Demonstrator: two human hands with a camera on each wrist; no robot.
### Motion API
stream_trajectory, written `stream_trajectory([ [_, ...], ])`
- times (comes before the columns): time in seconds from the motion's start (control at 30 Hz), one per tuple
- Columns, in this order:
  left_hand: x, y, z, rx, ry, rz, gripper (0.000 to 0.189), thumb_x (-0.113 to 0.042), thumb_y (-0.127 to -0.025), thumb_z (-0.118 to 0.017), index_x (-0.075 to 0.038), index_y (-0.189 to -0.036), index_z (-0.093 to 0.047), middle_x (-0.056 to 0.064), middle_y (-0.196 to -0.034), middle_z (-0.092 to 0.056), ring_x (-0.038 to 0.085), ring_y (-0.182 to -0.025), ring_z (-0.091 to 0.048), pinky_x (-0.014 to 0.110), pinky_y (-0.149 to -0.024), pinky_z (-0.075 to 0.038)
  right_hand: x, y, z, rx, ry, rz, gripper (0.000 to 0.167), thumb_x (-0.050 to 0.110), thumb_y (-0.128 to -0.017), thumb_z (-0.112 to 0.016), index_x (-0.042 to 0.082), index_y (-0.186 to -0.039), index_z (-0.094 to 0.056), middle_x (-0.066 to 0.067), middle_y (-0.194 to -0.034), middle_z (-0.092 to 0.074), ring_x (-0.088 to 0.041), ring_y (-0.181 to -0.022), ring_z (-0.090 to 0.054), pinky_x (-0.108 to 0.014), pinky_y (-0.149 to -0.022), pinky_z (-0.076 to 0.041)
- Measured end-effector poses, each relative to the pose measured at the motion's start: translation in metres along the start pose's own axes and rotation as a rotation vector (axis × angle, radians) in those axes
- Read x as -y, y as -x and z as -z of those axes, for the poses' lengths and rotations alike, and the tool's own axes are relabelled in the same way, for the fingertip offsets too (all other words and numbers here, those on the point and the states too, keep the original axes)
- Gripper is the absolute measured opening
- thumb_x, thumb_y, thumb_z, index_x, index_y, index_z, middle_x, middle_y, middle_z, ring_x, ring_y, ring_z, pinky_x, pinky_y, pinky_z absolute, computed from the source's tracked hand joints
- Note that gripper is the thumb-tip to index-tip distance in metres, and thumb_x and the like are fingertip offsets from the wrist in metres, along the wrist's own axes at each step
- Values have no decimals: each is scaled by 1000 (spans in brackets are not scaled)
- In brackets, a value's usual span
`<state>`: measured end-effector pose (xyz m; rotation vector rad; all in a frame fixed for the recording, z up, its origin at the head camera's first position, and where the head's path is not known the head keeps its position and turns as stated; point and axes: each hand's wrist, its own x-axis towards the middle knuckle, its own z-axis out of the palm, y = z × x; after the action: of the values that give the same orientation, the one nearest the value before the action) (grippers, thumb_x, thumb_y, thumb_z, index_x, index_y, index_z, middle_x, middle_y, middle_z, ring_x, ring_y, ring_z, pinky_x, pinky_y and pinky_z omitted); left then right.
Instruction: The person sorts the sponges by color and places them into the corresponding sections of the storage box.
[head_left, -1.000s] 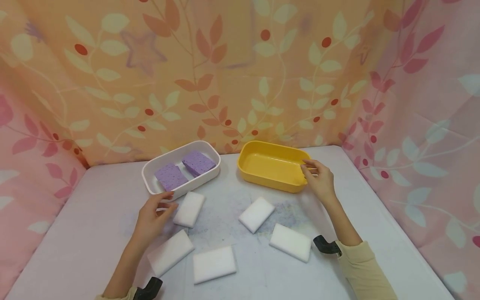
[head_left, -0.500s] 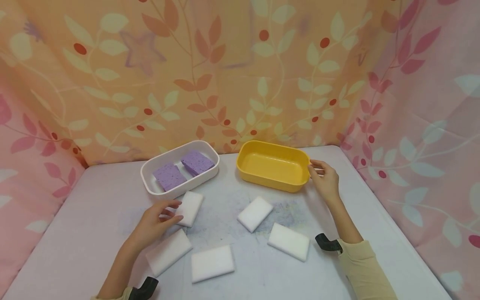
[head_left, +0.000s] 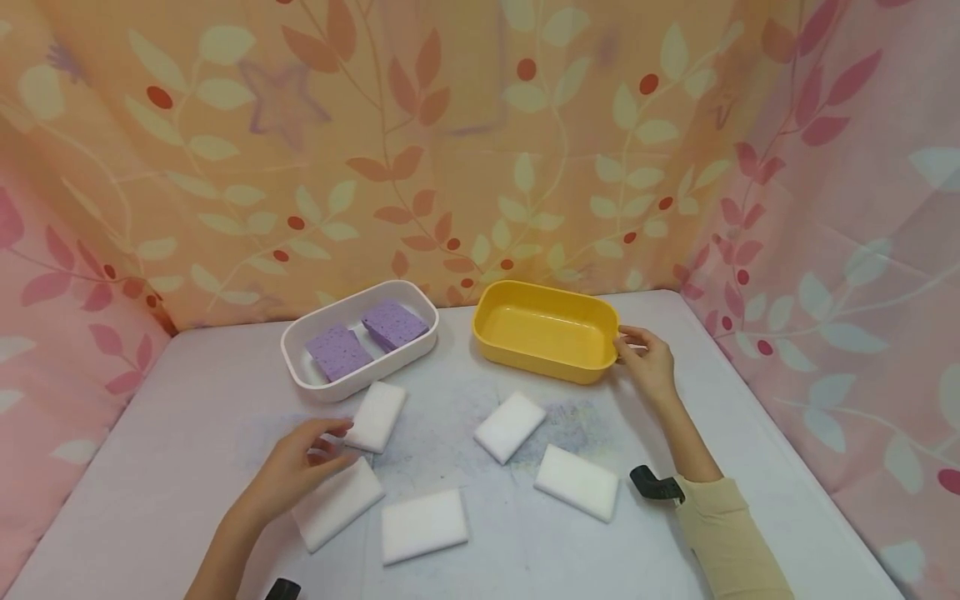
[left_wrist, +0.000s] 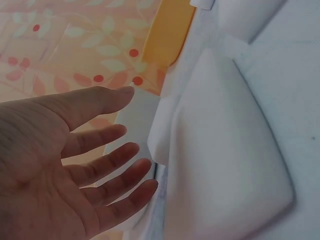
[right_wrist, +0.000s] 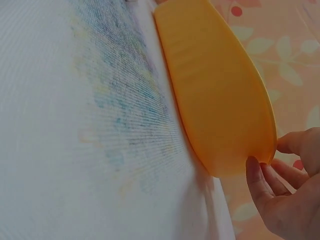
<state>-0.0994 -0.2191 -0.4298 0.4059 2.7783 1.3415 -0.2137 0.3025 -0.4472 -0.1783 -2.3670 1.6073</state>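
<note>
My left hand (head_left: 296, 467) hovers at the near-left corner of a white sponge (head_left: 378, 417), palm turned inward and nothing in its grasp. In the left wrist view its fingers (left_wrist: 107, 192) are spread and relaxed, beside another white sponge (left_wrist: 225, 155). My right hand (head_left: 648, 365) is at the right end of a yellow plastic tray (head_left: 555, 360). Thumb and fingertips meet the tray's end and rim in the right wrist view, the thumb (right_wrist: 254, 172) on its outer wall. Nothing lies inside this tray.
Left of it stands a white tray (head_left: 362, 385) with two purple sponges (head_left: 339, 353). More white sponges lie on the pale tabletop: one at near left (head_left: 339, 504), others at centre front (head_left: 423, 527) and to the right (head_left: 576, 483). Patterned cloth (head_left: 465, 150) hangs behind.
My left hand reached right over the upper-left white sponge, then drew back down and left without it. My right hand shifted right, from overlapping the yellow tray's rim to its outer end.
</note>
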Motion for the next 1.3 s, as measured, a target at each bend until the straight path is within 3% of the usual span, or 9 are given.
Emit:
stream_trajectory([
  [0.1,3,4,-2,3,-8,1,49,-11,-89,-85,4,-132,-65,19,-123,-69,25,-99,-68,29,-84,-60,-3,-1,0,18,-40,-18,44,9,-104,-65,-12,-142,-57,-29,-120,-64,10,-71,-62,-18,-73,-62],
  [0.3,7,13,-3,21,-47,-14,53,-16,-84,-90,2,-129,-67,14,-122,-71,23,-100,-66,29,-83,-59,-4,0,1,30,-116,-55,45,8,-103,-68,-11,-142,-57,2,-97,-65,4,-69,-65,-16,-72,-61],
  [0.4,11,16,-3,42,-59,-5,57,-18,-82,-92,0,-130,-67,12,-123,-70,23,-102,-66,27,-83,-58,-4,0,0,39,-141,-88,48,10,-102,-69,-9,-144,-56,8,-92,-64,2,-69,-66,-16,-72,-61],
  [0.67,15,25,-4,97,-43,-14,68,-18,-78,-95,2,-135,-64,13,-124,-68,24,-104,-64,26,-82,-56,-3,1,-2,53,-270,-186,52,8,-103,-68,-7,-150,-51,7,-94,-63,-3,-71,-64,-18,-74,-61],
  [0.8,16,28,-7,122,-56,-21,73,-20,-75,-96,3,-135,-62,10,-120,-67,17,-103,-60,25,-83,-54,-1,1,-1,52,-328,-216,54,7,-104,-67,-7,-152,-48,8,-92,-64,-3,-72,-63,-17,-75,-60],
  [0.9,18,28,-10,122,-84,-41,75,-21,-72,-98,1,-134,-62,7,-118,-66,14,-101,-59,26,-84,-54,-1,1,-1,53,-374,-237,55,7,-104,-66,-7,-153,-46,10,-91,-65,-3,-73,-63,-16,-75,-60],
  [1.13,19,27,-13,128,-122,-48,76,-21,-70,-100,-1,-133,-63,7,-120,-65,22,-105,-61,30,-86,-54,0,2,0,65,-482,-266,56,5,-104,-65,-7,-154,-44,6,-93,-69,-5,-76,-64,-16,-75,-59],
  [1.3,21,26,-12,119,-141,-67,74,-24,-70,-100,-3,-131,-64,5,-118,-65,20,-104,-61,31,-87,-55,1,2,-1,76,-507,-278,57,5,-104,-64,-7,-155,-42,6,-93,-68,-5,-74,-65,-17,-74,-60],
])
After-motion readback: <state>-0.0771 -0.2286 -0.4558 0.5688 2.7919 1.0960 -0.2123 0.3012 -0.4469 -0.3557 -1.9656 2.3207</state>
